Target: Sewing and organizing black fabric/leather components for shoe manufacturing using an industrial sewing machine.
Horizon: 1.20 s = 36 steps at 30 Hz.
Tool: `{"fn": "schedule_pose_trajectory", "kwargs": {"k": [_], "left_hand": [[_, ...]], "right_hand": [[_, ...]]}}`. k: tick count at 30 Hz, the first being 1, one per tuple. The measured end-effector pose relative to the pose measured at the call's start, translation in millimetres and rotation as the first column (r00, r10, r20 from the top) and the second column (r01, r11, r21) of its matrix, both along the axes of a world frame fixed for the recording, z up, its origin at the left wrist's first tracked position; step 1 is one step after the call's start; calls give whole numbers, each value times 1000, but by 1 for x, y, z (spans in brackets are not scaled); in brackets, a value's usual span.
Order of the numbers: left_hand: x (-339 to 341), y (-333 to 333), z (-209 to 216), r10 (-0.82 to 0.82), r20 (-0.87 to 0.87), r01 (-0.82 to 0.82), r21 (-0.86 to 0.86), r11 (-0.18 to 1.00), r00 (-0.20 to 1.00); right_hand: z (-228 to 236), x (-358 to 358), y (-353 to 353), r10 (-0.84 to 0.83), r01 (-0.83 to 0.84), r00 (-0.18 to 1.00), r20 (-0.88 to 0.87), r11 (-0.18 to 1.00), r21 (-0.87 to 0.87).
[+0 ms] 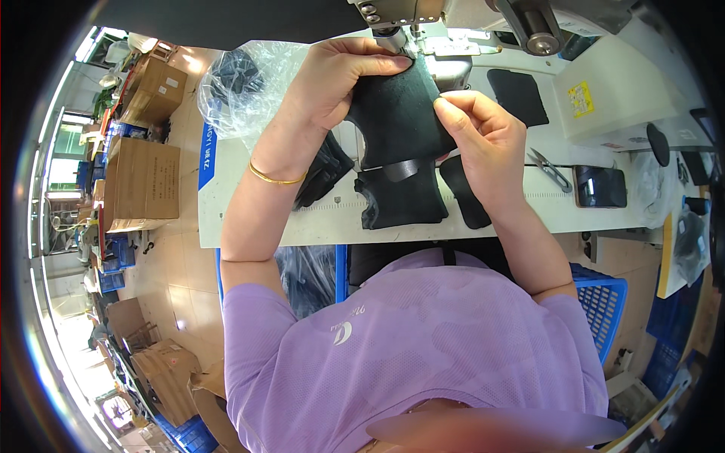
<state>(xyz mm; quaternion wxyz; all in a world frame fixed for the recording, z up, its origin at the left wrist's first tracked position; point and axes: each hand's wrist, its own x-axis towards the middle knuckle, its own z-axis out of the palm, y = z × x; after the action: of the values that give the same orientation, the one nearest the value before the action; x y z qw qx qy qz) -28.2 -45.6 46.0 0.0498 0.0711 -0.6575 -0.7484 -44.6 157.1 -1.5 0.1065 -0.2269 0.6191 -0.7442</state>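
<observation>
A black fabric piece [396,113] with a curved cut-out on its left side stretches between my two hands, just in front of the sewing machine's needle area [411,45]. My left hand [355,72] pinches its top left edge close to the presser foot. With thumb and fingers closed, my right hand [483,136] grips the right edge. A small grey tab [401,171] shows below the piece. Nearer me lies another black cut piece [404,204], and a narrower black piece [464,192] rests beside it, partly under my right hand.
Folded black fabric [325,174] and a clear plastic bag [253,83] lie left on the white table [287,231]. To the right are a black piece [519,97], scissors [551,171] and a phone [600,186]. A blue crate [604,306] stands below; cardboard boxes [143,181] stand left.
</observation>
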Motion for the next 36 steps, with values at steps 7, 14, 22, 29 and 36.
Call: {"fn": "schedule_pose_trajectory", "kwargs": {"k": [7, 14, 22, 29, 36], "left_hand": [[-2, -2, -1, -16, -54, 14, -34, 999, 998], [-3, 1, 1, 29, -16, -28, 13, 1000, 999], [-5, -1, 0, 27, -12, -27, -2, 1000, 1000], [-9, -6, -6, 44, -61, -49, -85, 995, 997], [-7, -29, -5, -57, 29, 63, -311, 948, 998]], "right_hand": [[-2, 2, -1, 5, -5, 1000, 15, 1000, -21], [-1, 2, -2, 2, -3, 1000, -4, 1000, -13], [1, 3, -2, 8, -9, 1000, -27, 1000, -22], [2, 5, -2, 51, -48, 997, 50, 998, -51], [0, 15, 17, 135, -137, 990, 28, 989, 53]]}}
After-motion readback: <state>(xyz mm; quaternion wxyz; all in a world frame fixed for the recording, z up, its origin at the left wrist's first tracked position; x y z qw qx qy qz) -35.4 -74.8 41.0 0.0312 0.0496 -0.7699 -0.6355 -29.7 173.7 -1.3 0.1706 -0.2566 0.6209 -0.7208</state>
